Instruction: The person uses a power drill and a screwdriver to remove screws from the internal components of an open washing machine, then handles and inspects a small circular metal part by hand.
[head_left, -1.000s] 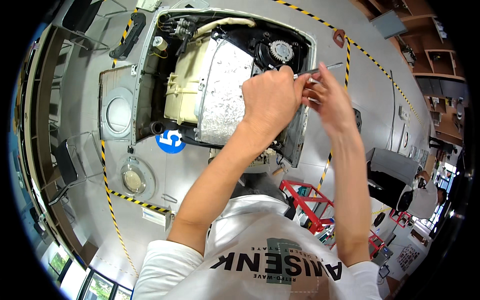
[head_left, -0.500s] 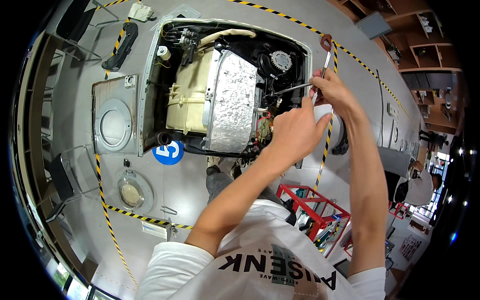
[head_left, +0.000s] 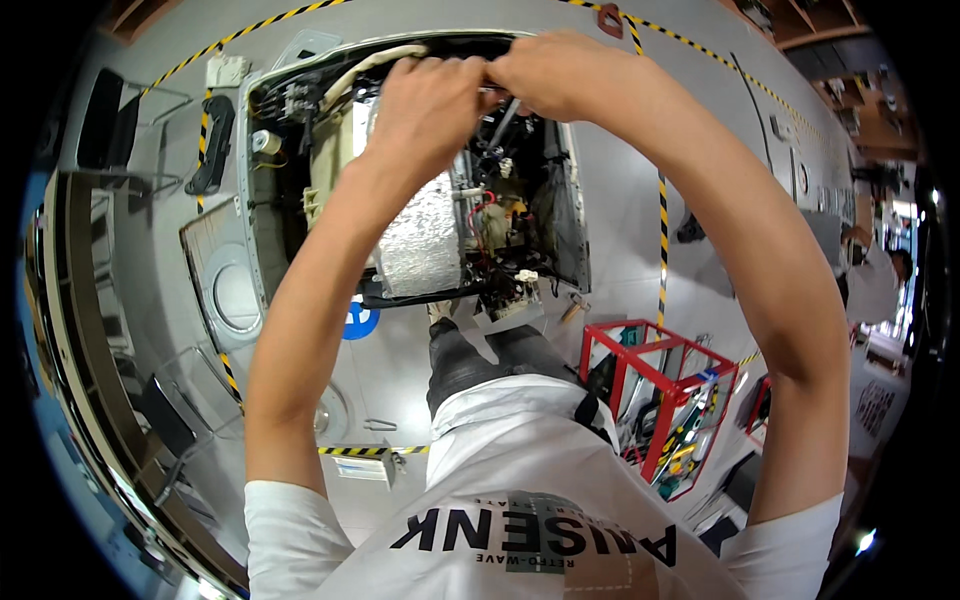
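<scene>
An opened front-loading washing machine [head_left: 574, 200] has its inside exposed, with a cream plastic tub [head_left: 322, 165] and a silvery foil-covered panel [head_left: 420, 240]. My left hand [head_left: 425, 105] reaches over the panel toward the far side of the machine, its fingers curled closed. Next to it, almost touching, my right hand [head_left: 550, 75] is closed too, knuckles up. Below the fingers a grey metal rod [head_left: 508, 124] slants down into the dark interior. Whether it is held or belongs to the machine I cannot tell. My hands hide what the fingers grip.
Wires and small parts [head_left: 495, 220] fill the machine's near right section. A red-framed tool rack [head_left: 660, 370] stands at the right near my legs. Left on the floor are a detached front panel [head_left: 215, 245] and a black chair [head_left: 108, 118]. Another person [head_left: 875, 285] is far right.
Both hands moved left and away from me, from the machine's right edge to over its far interior. The shiny metal tool seen in my fingers before is now hidden. My view shifted.
</scene>
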